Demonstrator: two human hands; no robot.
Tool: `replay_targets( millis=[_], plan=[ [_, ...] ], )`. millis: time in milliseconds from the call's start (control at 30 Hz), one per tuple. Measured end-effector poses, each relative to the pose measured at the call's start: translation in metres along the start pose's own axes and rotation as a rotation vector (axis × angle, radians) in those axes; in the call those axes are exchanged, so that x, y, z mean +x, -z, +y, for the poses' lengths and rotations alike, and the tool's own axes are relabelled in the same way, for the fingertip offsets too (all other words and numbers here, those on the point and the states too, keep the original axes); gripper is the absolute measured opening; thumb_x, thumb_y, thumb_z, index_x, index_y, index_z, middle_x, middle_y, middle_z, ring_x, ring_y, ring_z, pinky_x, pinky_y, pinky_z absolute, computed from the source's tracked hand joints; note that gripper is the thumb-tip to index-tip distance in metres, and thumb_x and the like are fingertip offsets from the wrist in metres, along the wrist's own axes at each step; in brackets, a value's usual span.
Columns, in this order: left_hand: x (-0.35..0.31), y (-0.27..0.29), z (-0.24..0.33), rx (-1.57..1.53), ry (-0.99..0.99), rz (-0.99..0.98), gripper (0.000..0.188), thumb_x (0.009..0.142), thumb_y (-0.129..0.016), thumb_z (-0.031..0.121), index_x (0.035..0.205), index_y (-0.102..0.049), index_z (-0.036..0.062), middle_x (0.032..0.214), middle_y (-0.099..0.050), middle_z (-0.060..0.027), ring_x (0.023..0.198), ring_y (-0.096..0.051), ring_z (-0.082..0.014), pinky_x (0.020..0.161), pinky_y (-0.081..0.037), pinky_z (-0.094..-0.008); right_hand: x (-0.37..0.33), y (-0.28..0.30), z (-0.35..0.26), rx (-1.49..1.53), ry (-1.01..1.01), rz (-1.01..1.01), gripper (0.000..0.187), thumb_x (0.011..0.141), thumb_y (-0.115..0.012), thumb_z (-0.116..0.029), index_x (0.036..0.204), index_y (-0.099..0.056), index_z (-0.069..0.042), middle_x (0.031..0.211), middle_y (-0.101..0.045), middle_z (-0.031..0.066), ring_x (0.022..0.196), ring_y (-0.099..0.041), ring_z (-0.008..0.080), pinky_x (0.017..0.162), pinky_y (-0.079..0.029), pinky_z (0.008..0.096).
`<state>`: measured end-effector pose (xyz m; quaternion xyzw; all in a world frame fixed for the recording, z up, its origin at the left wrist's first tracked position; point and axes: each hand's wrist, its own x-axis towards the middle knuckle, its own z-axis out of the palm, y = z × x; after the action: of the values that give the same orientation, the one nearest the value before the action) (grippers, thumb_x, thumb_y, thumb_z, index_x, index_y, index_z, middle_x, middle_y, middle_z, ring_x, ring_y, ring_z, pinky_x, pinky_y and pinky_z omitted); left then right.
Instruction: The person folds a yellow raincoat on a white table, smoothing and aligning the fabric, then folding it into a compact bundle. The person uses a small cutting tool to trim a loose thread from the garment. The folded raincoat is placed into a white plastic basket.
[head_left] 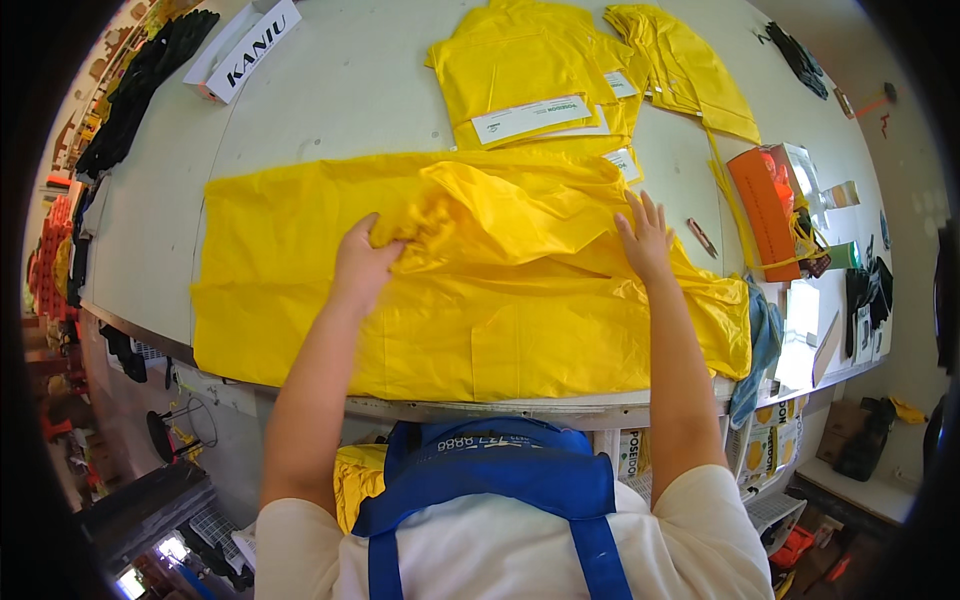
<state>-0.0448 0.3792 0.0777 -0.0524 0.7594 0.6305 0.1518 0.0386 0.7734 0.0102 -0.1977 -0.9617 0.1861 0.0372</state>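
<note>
A large yellow waterproof garment [470, 340] lies spread along the near side of the table, its upper layer rumpled and partly lifted in the middle. My left hand [362, 262] is closed on a bunched part of this cloth, left of the middle. Toward the garment's right end, my right hand [646, 238] is open, its fingers spread at the far edge of the cloth. Whether its palm presses on the fabric I cannot tell. Beyond the garment lie folded yellow garments [520, 65] with white cards [535, 118] on them.
Right of my right hand are a small thread snipper [702, 237] and an orange box [762, 215] with things in it. A blue cloth [757, 340] hangs over the near right edge. A white open box [240, 50] and black fabric [140, 90] lie far left. Another yellow bundle [690, 75] sits far right.
</note>
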Motion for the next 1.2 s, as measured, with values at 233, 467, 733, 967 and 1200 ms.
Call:
replay_targets(
  millis=[233, 467, 733, 967, 1200],
  plan=[
    [0.079, 0.130, -0.071, -0.009, 0.328, 0.002, 0.016, 0.088, -0.053, 0.007, 0.103, -0.056, 0.0023, 0.076, -0.059, -0.0025, 0.052, -0.047, -0.0095, 0.045, -0.036, -0.0229, 0.015, -0.012, 0.041, -0.222, -0.189, -0.168, 0.049, 0.092, -0.042, -0.049, 0.137, -0.041, -0.029, 0.149, -0.026, 0.0011, 0.137, -0.022, 0.0358, 0.105, -0.010, 0.0669],
    [0.074, 0.101, -0.053, 0.055, 0.372, 0.051, 0.010, 0.089, -0.051, 0.006, 0.097, -0.055, 0.0104, 0.074, -0.055, 0.0016, 0.057, -0.044, -0.0080, 0.047, -0.035, -0.0230, 0.082, -0.023, 0.029, -0.020, 0.316, 0.032, 0.022, 0.086, -0.059, -0.016, 0.107, -0.058, -0.010, 0.122, -0.050, 0.0159, 0.111, -0.047, 0.0369, 0.092, -0.042, 0.0418],
    [0.095, 0.117, -0.074, 0.341, -0.054, 0.358, 0.027, 0.090, -0.057, 0.024, 0.108, -0.057, 0.0039, 0.094, -0.064, -0.0075, 0.083, -0.059, -0.0161, 0.073, -0.047, -0.0281, 0.119, -0.042, 0.014, 0.181, -0.003, -0.006, 0.019, 0.095, -0.044, -0.019, 0.098, -0.050, -0.002, 0.098, -0.055, 0.0193, 0.093, -0.051, 0.0375, 0.084, -0.042, 0.0407],
    [0.101, 0.068, -0.030, 0.267, -0.041, 0.287, 0.029, 0.091, -0.057, 0.028, 0.099, -0.061, 0.0003, 0.092, -0.063, -0.0075, 0.087, -0.057, -0.0154, 0.077, -0.045, -0.0263, 0.106, -0.066, 0.017, 0.005, 0.024, 0.253, 0.018, 0.095, -0.044, -0.019, 0.100, -0.050, -0.002, 0.095, -0.057, 0.0173, 0.092, -0.052, 0.0362, 0.081, -0.041, 0.0424],
    [0.097, 0.103, -0.050, 0.245, 0.067, 0.164, 0.034, 0.087, -0.061, 0.031, 0.103, -0.064, 0.0017, 0.086, -0.063, -0.0070, 0.088, -0.057, -0.0169, 0.078, -0.045, -0.0287, 0.103, -0.070, 0.012, 0.048, 0.026, 0.327, 0.018, 0.094, -0.046, -0.017, 0.103, -0.053, -0.003, 0.098, -0.060, 0.0140, 0.094, -0.053, 0.0330, 0.083, -0.041, 0.0410]
  ],
)
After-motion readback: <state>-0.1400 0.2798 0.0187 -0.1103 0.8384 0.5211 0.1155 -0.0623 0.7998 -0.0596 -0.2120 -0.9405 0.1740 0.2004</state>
